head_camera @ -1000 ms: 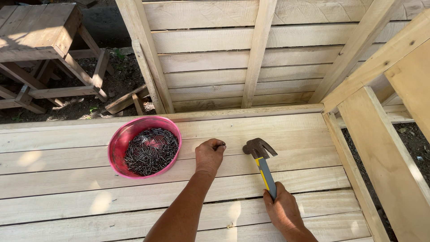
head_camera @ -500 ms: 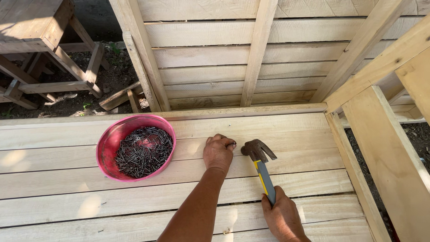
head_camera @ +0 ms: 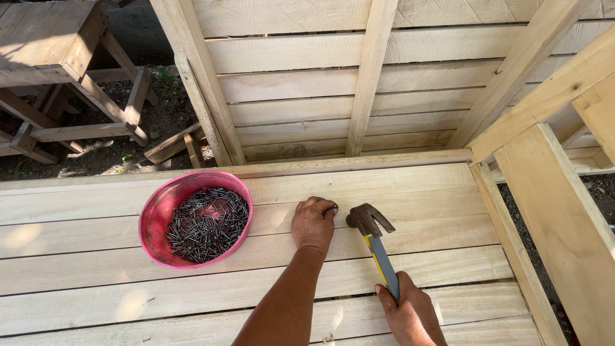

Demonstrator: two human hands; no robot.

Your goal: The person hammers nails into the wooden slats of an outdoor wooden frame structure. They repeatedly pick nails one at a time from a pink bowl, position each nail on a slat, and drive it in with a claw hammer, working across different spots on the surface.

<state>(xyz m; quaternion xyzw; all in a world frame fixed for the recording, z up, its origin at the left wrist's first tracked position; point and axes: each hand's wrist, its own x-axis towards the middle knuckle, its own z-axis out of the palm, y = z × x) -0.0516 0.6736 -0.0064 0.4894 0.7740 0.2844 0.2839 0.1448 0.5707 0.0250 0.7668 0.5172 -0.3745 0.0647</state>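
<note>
Gripping a hammer [head_camera: 373,240] by its handle, the right hand [head_camera: 410,314] sits right of the pink bowl [head_camera: 154,214]; the left hand [head_camera: 313,222], between them, pinches something too small to tell.

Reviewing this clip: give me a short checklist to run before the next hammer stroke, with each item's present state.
1. Right hand grips the hammer handle: ok, fingers wrapped round its lower end.
2. Hammer head close to the left hand's fingertips: ok, it sits just right of them.
3. Nail pinched upright in the left hand: cannot tell, the fingertips are bunched on the plank but no nail shows.
4. Left fingers out of the striking path: not ok, they sit right beside the hammer head.
5. Nail supply within reach: ok, the pink bowl holds a heap of nails left of the hand.
</note>
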